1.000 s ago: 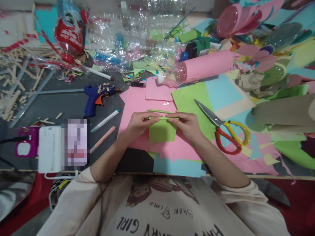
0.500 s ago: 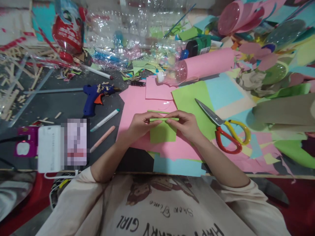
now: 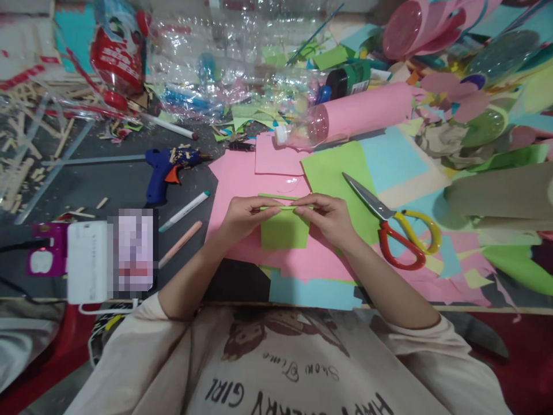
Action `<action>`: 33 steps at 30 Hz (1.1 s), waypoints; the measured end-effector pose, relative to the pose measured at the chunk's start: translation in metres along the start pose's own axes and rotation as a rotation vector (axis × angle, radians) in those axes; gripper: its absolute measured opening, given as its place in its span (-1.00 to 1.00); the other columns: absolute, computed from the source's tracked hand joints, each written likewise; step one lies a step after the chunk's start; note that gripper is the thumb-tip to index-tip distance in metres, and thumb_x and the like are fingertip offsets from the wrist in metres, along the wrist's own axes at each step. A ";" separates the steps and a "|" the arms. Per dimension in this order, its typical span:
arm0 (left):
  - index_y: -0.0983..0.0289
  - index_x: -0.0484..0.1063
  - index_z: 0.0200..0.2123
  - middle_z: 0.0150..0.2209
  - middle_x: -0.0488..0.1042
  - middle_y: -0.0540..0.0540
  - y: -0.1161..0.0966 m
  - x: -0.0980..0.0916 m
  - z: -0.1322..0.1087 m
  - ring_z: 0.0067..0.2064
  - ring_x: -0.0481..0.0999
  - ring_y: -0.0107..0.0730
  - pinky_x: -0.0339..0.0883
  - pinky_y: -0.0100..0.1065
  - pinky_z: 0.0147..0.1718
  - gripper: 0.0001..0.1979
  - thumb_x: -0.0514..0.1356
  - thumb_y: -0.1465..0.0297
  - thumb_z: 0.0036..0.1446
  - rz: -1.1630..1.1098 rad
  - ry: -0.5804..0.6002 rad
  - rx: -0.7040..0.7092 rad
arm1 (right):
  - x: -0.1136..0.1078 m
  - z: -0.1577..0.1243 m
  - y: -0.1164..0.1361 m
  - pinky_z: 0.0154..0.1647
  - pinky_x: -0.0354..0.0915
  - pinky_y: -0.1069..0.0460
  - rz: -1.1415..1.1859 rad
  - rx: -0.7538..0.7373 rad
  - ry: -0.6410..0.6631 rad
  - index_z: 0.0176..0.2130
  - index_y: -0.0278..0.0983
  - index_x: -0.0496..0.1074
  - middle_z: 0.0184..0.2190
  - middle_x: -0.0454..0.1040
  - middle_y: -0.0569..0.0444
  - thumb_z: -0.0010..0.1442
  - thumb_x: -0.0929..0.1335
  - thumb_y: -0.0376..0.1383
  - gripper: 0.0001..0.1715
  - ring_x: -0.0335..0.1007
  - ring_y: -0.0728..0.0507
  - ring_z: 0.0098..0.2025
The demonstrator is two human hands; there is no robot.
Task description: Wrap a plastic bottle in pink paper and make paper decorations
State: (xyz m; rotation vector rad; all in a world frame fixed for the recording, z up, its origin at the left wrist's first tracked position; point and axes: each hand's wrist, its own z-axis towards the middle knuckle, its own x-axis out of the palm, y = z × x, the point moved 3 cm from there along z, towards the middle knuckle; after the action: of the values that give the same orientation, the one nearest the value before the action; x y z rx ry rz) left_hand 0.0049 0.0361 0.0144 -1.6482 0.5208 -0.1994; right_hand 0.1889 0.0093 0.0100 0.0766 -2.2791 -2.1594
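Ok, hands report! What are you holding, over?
Left hand and right hand both pinching the rolled top edge of the green paper. Paper lies on pink sheet. Scissors beside right hand, apart.

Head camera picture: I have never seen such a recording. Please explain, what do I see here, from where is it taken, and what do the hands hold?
The camera sits on a person's head and looks down at their own two bare hands; no machine is present. The left hand and right hand together pinch the rolled top edge of a small green paper square. It lies on a large pink paper sheet. Nearby are red-and-yellow handled scissors, a blue glue gun and a rolled pink paper tube on the cluttered dark table.
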 end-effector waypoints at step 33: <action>0.23 0.64 -0.25 -0.15 0.66 0.17 0.004 0.001 0.002 -0.09 0.63 -0.23 0.45 -0.33 -0.11 -0.65 0.33 0.08 0.05 -0.057 0.057 0.006 | 0.007 -0.002 0.000 -0.31 0.43 -0.01 -0.079 -0.010 0.006 -0.40 -0.17 0.61 -0.41 0.65 0.06 0.07 0.49 -0.13 -0.83 0.55 -0.10 -0.36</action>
State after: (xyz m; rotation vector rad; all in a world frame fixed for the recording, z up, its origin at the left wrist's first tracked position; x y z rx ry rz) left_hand 0.0059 0.0375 0.0101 -1.6566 0.5167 -0.2905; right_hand 0.1820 0.0072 0.0095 0.1753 -2.2999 -2.2035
